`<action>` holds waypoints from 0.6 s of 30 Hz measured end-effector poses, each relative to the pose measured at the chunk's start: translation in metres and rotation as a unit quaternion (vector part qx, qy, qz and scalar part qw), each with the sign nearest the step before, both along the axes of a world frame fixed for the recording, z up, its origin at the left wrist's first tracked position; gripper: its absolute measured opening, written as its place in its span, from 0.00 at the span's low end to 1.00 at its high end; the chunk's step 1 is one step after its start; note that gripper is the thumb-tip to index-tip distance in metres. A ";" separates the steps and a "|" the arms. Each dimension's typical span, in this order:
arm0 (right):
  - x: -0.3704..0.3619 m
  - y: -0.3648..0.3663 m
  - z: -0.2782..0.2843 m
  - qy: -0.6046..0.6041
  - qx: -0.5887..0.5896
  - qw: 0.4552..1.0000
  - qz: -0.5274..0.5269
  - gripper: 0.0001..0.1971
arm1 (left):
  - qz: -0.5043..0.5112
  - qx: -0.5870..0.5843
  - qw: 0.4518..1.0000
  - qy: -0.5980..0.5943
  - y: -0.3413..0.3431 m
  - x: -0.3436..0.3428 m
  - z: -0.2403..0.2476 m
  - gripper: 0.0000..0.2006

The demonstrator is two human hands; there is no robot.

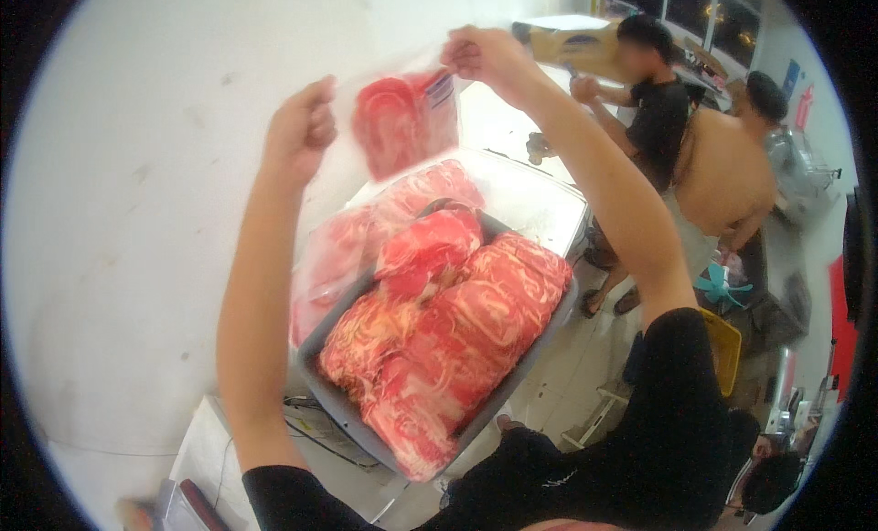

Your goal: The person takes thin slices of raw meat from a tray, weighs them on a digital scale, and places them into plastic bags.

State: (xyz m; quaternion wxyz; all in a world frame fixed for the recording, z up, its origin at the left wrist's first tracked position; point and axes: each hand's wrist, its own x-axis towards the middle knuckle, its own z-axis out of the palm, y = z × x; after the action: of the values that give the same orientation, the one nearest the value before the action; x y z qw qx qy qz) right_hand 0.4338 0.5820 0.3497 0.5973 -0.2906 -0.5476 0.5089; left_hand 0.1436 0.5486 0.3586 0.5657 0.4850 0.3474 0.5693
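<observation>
A clear plastic bag of sliced red meat (402, 128) hangs between my raised hands, a blue-and-white label near its upper right corner. My left hand (306, 130) is closed at the bag's left upper edge. At the opposite corner, the fingers of my right hand (487, 60) pinch the plastic. Below sits a grey tub (318, 377) heaped with marbled, thin-sliced meat (466, 321). More bagged meat (352, 243) lies against the tub's far left side, partly hidden by it.
A white work surface (540, 206) extends behind the tub, beside a white wall (165, 211). At the right, a person in black (660, 124) and a bare-backed person (727, 165) stand near benches. A turquoise fan (722, 284) and yellow basket (725, 348) are nearer.
</observation>
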 end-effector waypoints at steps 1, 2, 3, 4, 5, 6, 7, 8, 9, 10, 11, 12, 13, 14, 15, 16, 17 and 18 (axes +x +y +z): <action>0.011 0.021 -0.014 -0.006 -0.008 0.999 -0.034 0.14 | 0.012 -0.013 0.999 0.031 0.027 0.008 -0.017 0.11; 0.029 0.044 -0.043 -0.038 0.002 0.999 -0.029 0.14 | 0.017 -0.030 0.994 0.104 0.047 0.019 -0.041 0.13; 0.045 0.067 -0.075 -0.073 0.014 0.997 -0.024 0.15 | 0.023 -0.044 0.983 0.175 0.066 0.030 -0.065 0.15; 0.045 0.078 -0.103 -0.079 -0.012 0.997 -0.024 0.16 | 0.051 -0.048 0.956 0.283 0.078 0.032 -0.097 0.17; 0.051 0.084 -0.138 -0.087 -0.043 0.995 -0.028 0.17 | 0.072 -0.055 0.917 0.387 0.085 0.036 -0.132 0.19; 0.082 0.097 -0.182 -0.109 -0.040 0.992 -0.047 0.17 | 0.041 -0.014 0.883 0.467 0.096 0.057 -0.160 0.20; 0.113 0.107 -0.224 -0.130 -0.040 0.988 -0.067 0.17 | 0.008 0.027 0.840 0.541 0.103 0.076 -0.180 0.23; 0.120 0.105 -0.258 -0.132 -0.149 0.976 -0.092 0.17 | 0.017 0.026 0.852 0.522 0.102 0.077 -0.195 0.24; 0.117 0.097 -0.289 -0.132 -0.254 0.952 -0.110 0.18 | 0.032 0.023 0.863 0.504 0.098 0.070 -0.207 0.26; 0.123 0.088 -0.320 -0.122 -0.270 0.949 -0.105 0.18 | 0.045 0.024 0.874 0.484 0.093 0.066 -0.215 0.28; 0.131 0.079 -0.349 -0.112 -0.289 0.945 -0.102 0.18 | 0.053 0.030 0.871 0.487 0.086 0.057 -0.213 0.27; 0.140 0.070 -0.368 -0.131 -0.275 0.947 -0.101 0.17 | 0.059 0.032 0.870 0.488 0.075 0.044 -0.202 0.26; 0.146 0.064 -0.381 -0.151 -0.258 0.949 -0.097 0.17 | 0.069 0.035 0.869 0.488 0.059 0.032 -0.187 0.25; 0.153 0.059 -0.391 -0.171 -0.239 0.951 -0.094 0.16 | 0.088 0.031 0.877 0.472 0.037 0.025 -0.171 0.22; 0.155 0.056 -0.393 -0.169 -0.223 0.955 -0.101 0.16 | 0.115 0.029 0.881 0.457 0.011 0.013 -0.156 0.20; 0.152 0.054 -0.390 -0.164 -0.204 0.959 -0.106 0.15 | 0.144 0.042 0.876 0.457 -0.013 -0.011 -0.149 0.18; 0.158 0.051 -0.392 -0.160 -0.192 0.961 -0.120 0.15 | 0.162 0.055 0.873 0.456 -0.030 -0.029 -0.149 0.16; 0.168 0.048 -0.393 -0.244 -0.124 0.947 -0.170 0.14 | 0.180 0.021 0.879 0.441 -0.049 -0.036 -0.143 0.14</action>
State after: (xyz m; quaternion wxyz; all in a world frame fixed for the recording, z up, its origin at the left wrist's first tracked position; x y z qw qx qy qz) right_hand 0.6013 0.6298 -0.0430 0.4822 -0.5664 -0.5517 0.3772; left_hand 0.1071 0.4998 0.2159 0.2312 0.6270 0.6301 0.3956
